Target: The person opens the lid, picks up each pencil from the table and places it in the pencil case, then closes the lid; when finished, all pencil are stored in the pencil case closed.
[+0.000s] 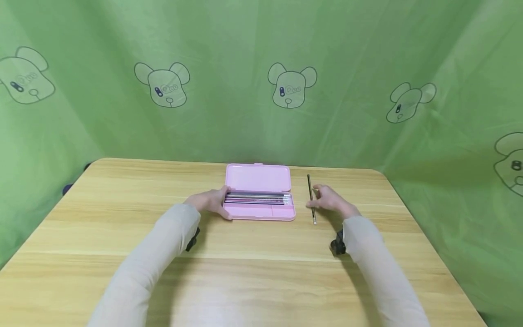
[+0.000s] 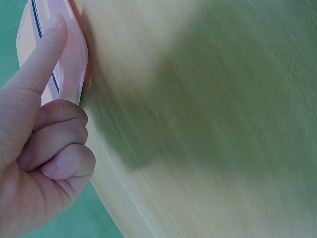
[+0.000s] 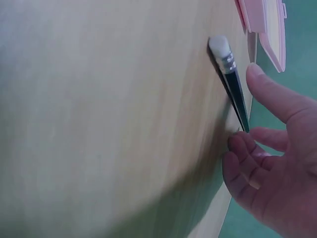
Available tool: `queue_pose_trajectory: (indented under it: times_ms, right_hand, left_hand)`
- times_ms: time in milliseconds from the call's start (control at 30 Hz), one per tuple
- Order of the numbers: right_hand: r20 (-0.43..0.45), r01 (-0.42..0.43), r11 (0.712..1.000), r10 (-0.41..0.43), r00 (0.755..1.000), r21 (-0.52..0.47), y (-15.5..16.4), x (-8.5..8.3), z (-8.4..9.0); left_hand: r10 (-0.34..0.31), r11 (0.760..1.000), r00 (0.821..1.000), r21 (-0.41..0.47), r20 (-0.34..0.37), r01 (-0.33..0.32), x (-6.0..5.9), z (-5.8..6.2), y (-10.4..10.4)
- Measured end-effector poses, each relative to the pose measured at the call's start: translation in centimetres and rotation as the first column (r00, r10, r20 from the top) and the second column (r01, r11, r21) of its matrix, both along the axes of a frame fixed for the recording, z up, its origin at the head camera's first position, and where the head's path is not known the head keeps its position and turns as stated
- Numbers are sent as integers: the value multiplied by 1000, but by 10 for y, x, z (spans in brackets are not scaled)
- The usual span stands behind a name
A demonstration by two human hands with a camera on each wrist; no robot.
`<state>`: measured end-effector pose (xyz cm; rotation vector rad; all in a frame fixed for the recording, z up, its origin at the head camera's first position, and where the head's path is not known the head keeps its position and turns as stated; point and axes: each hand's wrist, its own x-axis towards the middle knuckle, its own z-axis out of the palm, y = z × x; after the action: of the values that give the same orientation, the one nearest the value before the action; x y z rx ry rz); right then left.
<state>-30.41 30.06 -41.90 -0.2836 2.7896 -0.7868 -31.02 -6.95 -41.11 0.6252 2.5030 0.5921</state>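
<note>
A pink pencil case (image 1: 251,211) lies with its lid (image 1: 258,177) folded back. Several striped pencils (image 1: 257,198) with white erasers fill its rear compartment. My left hand (image 1: 210,201) grips the case's left end; in the left wrist view the thumb (image 2: 47,54) lies over it while other fingers are curled beside it. To the right of the case, a dark pencil (image 1: 309,185) lies on the table, its white eraser (image 3: 219,47) toward me. My right hand (image 1: 330,200) is over this pencil, fingers loosely bent and thumb apart from it; fingertip contact is unclear.
The wooden table (image 1: 253,268) reaches back to a green curtain (image 1: 229,122) printed with bear heads, which also hangs on both sides. Dark wrist cameras (image 1: 338,244) sit under the sleeves. In the case, a divider splits the front section.
</note>
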Motion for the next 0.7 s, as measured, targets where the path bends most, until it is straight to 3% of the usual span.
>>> queue_pose_trajectory:
  times_ms: [167, 567, 700]
  right_hand:
    - [7, -23, 999, 22, 1000, 34, -2, -1, -1]
    - [55, -14, 1000, 14, 998, -5, -4, -2, -1]
    - [24, -15, 1000, 15, 1000, -18, -4, -3, 0]
  left_hand:
    - [6, 1000, 1000, -1, -3, -6, 4, 4, 0]
    - [5, 1000, 1000, 6, -2, -5, 3, 1, 0]
    - [5, 1000, 1000, 5, -6, -5, 2, 2, -1]
